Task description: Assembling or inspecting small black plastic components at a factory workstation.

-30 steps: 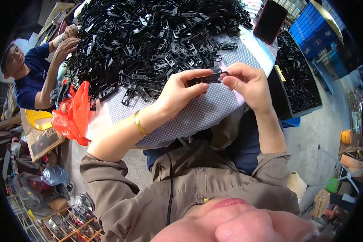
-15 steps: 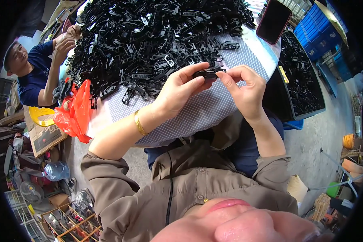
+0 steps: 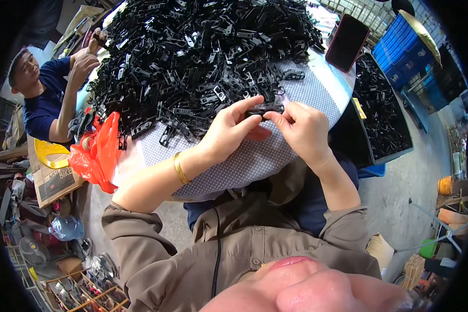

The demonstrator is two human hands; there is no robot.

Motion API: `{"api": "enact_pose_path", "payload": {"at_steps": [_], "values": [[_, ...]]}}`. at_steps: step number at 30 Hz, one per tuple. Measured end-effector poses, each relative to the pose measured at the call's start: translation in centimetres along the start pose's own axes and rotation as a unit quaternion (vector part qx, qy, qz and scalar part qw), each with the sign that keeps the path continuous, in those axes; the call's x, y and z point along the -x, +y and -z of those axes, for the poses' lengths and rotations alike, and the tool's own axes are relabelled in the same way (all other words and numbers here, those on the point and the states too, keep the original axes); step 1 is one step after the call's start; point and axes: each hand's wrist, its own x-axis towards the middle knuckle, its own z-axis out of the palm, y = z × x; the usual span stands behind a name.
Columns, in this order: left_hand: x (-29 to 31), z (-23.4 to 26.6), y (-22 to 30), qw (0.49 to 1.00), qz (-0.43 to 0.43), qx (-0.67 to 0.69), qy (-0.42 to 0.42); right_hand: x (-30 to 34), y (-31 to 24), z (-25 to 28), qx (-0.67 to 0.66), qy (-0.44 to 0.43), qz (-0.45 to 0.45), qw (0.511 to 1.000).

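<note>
Between my two hands, above the near edge of the table, is a small elongated black plastic part [image 3: 263,111]. My left hand [image 3: 224,130] pinches its left end between thumb and fingers. On its right end press the thumb and curled fingers of my right hand [image 3: 304,127], so that end is mostly hidden. Just beyond my hands spreads a large heap of similar black plastic parts [image 3: 192,62], many with slots and holes. The heap lies on a dotted grey-blue tablecloth [image 3: 291,143].
A phone [image 3: 347,42] lies at the table's right. Beyond it stand a dark bin [image 3: 412,151] of black parts and blue crates [image 3: 400,52]. A red plastic bag [image 3: 106,156] sits at the left edge, near another person [image 3: 49,101] handling a dark piece.
My right hand's fingers have curled in closer around the part's right end. Both hands sit slightly lower in the view, which has shifted a little. The other person's hand has risen with a dark piece.
</note>
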Motion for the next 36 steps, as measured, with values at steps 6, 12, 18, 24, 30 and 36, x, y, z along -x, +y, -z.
{"api": "enact_pose_path", "payload": {"at_steps": [6, 12, 18, 24, 30, 36], "values": [[0.5, -0.9, -0.4, 0.994, 0.048, -0.002, -0.099, -4.2, 3.3, 1.2, -0.258, -0.048, -0.084, 0.961], [0.1, -0.5, -0.4, 0.99, 0.043, -0.007, -0.133, -12.7, 9.0, -3.5, 0.122, 0.094, 0.122, 0.98], [0.2, -0.3, -0.7, 0.99, 0.038, 0.012, -0.139, -15.7, 9.4, -4.1, 0.204, -0.012, 0.115, 0.972], [-0.1, 0.1, -1.6, 0.98, 0.018, 0.169, -0.103, -11.2, 6.8, -1.8, -0.034, 0.064, 0.065, 0.995], [-0.5, 0.2, -1.2, 0.979, -0.001, 0.197, -0.048, -2.7, 2.5, 1.8, -0.361, -0.136, -0.082, 0.919], [-0.8, -0.3, -1.5, 0.979, 0.006, 0.199, -0.028, -0.9, 0.9, 1.7, -0.287, -0.085, -0.057, 0.952]]}}
